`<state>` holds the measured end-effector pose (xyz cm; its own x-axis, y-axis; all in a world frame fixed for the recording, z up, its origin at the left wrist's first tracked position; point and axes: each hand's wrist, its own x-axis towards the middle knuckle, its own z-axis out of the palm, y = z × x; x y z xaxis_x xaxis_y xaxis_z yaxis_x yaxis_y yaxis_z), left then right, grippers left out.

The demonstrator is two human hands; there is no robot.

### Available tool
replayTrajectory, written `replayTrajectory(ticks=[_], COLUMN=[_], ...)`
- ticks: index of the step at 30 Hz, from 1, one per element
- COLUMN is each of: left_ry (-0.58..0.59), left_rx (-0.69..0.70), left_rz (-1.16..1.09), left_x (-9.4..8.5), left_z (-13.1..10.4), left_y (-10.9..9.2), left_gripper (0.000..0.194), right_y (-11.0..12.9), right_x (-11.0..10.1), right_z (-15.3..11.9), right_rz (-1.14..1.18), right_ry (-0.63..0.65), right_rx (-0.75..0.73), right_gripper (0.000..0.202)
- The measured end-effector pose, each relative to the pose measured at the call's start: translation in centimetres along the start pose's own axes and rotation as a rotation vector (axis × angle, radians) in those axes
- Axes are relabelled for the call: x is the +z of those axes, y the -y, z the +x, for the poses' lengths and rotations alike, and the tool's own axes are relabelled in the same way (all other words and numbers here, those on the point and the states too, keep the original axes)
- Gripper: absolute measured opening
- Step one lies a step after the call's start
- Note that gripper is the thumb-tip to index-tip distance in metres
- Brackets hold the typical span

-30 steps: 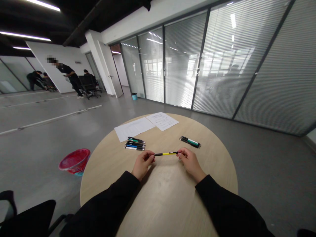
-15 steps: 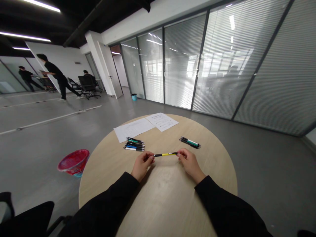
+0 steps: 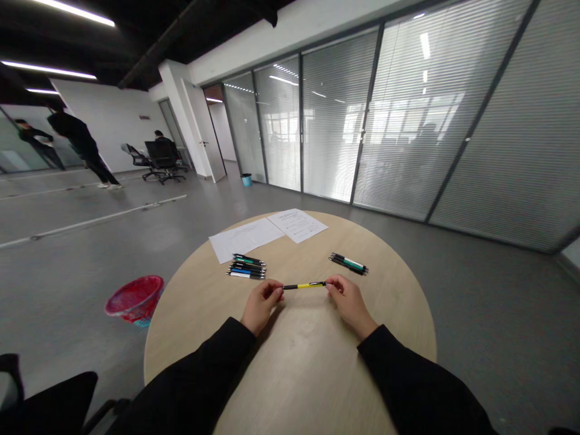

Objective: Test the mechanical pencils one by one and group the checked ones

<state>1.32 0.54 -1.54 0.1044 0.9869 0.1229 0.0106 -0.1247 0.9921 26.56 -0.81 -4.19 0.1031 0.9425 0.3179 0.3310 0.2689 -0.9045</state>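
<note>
A yellow and black pen (image 3: 302,286) lies level between my two hands, over the round wooden table (image 3: 299,362). The fingers of my left hand (image 3: 261,303) pinch its dark left end. My right hand (image 3: 351,302) pinches the other end, near the clip. Beyond my left hand lies a group of several pens (image 3: 246,266) with black, green, blue and white barrels, side by side. Past my right hand is a smaller group of pens (image 3: 348,264), black, green and white.
Two printed sheets (image 3: 247,237) (image 3: 298,225) lie at the table's far edge. A red basket (image 3: 135,299) stands on the floor to the left. Black chairs (image 3: 54,402) are at the lower left. Several people are in the left background.
A person in black in the left background has moved left, away from the chairs. My hands and the yellow and black pen have hardly moved.
</note>
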Motion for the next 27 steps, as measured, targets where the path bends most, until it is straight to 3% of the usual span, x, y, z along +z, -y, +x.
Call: replayTrajectory(ticks=[27], left_ry=[0.008], left_rx=[-0.019], left_rz=[-0.018], left_x=[-0.18], left_z=[0.03], left_y=[0.49], left_gripper=[0.032], right_y=[0.39], right_x=[-0.21], right_z=[-0.14], right_rz=[0.014], right_ry=[0.02], right_rx=[0.06], right_gripper=[0.022])
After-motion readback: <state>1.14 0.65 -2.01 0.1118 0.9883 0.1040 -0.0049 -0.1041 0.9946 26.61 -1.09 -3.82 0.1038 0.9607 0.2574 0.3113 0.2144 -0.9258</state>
